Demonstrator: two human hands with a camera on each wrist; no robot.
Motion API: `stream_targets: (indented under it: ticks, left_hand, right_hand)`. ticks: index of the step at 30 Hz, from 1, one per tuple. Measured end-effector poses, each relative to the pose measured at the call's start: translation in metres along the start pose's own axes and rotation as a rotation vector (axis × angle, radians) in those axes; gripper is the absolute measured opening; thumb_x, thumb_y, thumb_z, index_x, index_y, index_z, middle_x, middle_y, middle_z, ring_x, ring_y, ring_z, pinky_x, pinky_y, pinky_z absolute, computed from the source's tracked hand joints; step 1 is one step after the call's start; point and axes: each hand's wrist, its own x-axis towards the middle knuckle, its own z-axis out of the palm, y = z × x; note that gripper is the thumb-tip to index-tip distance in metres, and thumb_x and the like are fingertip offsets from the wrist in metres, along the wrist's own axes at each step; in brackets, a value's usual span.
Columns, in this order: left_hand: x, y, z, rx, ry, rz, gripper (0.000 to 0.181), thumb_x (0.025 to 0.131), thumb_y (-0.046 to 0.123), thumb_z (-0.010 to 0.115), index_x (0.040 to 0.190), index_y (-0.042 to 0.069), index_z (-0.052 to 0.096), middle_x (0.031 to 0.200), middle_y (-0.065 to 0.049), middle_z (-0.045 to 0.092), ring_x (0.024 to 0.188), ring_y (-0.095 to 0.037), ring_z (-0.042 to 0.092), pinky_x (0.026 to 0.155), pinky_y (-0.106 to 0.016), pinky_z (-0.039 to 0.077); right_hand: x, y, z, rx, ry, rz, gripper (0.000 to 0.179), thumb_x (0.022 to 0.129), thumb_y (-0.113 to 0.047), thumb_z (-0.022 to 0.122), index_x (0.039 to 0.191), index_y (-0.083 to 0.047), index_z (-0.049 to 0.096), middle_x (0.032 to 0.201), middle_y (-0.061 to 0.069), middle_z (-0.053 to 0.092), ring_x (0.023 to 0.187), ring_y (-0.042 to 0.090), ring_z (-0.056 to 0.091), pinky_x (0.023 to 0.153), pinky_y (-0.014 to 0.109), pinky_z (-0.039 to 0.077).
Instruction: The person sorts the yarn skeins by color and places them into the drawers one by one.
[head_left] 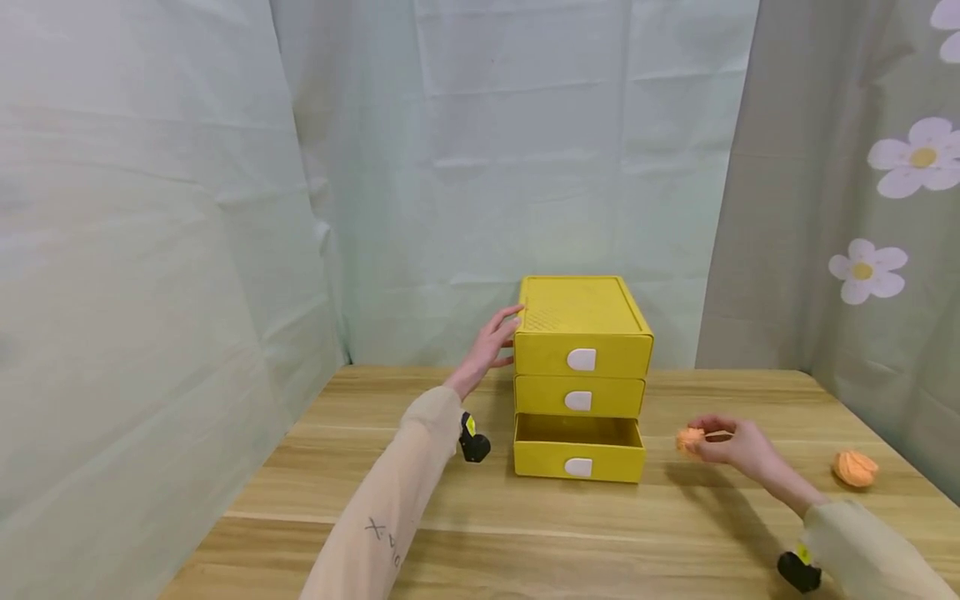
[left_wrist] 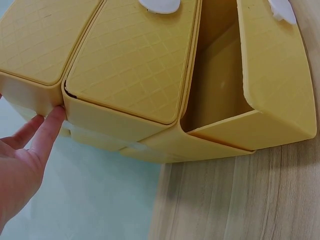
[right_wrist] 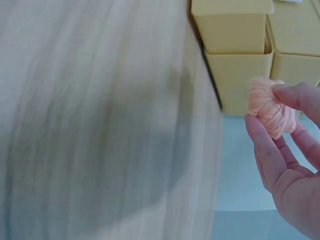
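Note:
A yellow three-drawer unit (head_left: 581, 307) stands on the table with white tabs on its drawers. Its bottom drawer (head_left: 540, 460) is pulled out, and the part of its inside that shows holds nothing; the upper two are closed. My left hand (head_left: 491, 346) rests its extended fingers against the unit's left side, near the top, and the left wrist view shows fingertips at the top drawer's side. To the right of the unit, my right hand (head_left: 742, 450) pinches a small peach-orange ball of yarn (right_wrist: 272, 107) between thumb and fingers, above the table.
A second peach-orange yarn ball (head_left: 855, 469) lies on the wooden table (head_left: 360, 467), right of my right hand. Pale cloth (head_left: 525, 167) hangs behind and at the left; a flowered curtain (head_left: 847, 350) hangs at the right.

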Motion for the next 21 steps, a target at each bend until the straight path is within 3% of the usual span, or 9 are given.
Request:
stream_targets:
  ticks: [4, 9, 13, 21]
  left_hand:
    - [-0.005, 0.008, 0.0, 0.006, -0.034, -0.003, 0.047, 0.097, 0.032, 0.043, 0.14, 0.017, 0.035, 0.142, -0.011, 0.025, 0.109, -0.036, 0.044, 0.082, -0.046, 0.043]
    - [0.006, -0.008, -0.002, 0.015, -0.009, 0.009, 0.047, 0.094, 0.04, 0.046, 0.138, 0.025, 0.039, 0.14, -0.006, 0.03, 0.107, -0.033, 0.046, 0.082, -0.045, 0.043]
    - [0.007, -0.01, -0.002, 0.027, 0.004, 0.018, 0.047, 0.093, 0.042, 0.047, 0.136, 0.027, 0.041, 0.138, -0.005, 0.032, 0.106, -0.032, 0.047, 0.081, -0.045, 0.044]
    - [-0.006, 0.009, -0.001, -0.004, -0.031, -0.002, 0.047, 0.096, 0.032, 0.045, 0.139, 0.017, 0.037, 0.14, -0.01, 0.028, 0.108, -0.036, 0.044, 0.082, -0.047, 0.042]
  right_hand:
    - [0.002, -0.009, 0.0, -0.024, 0.009, -0.039, 0.035, 0.078, -0.006, 0.07, 0.106, 0.012, 0.057, 0.1, 0.021, 0.059, 0.089, 0.031, 0.057, 0.065, 0.028, 0.05]
    - [0.002, -0.016, 0.003, -0.024, 0.016, -0.078, 0.037, 0.079, -0.008, 0.07, 0.109, 0.011, 0.057, 0.104, 0.023, 0.058, 0.092, 0.037, 0.056, 0.067, 0.027, 0.049]
    - [0.006, -0.022, 0.008, -0.009, 0.009, -0.095, 0.038, 0.08, -0.009, 0.07, 0.11, 0.01, 0.057, 0.106, 0.024, 0.056, 0.093, 0.037, 0.056, 0.068, 0.029, 0.05]
    - [0.014, -0.042, 0.022, 0.032, -0.011, -0.104, 0.039, 0.079, -0.012, 0.072, 0.109, 0.008, 0.058, 0.107, 0.022, 0.057, 0.094, 0.036, 0.056, 0.07, 0.03, 0.049]
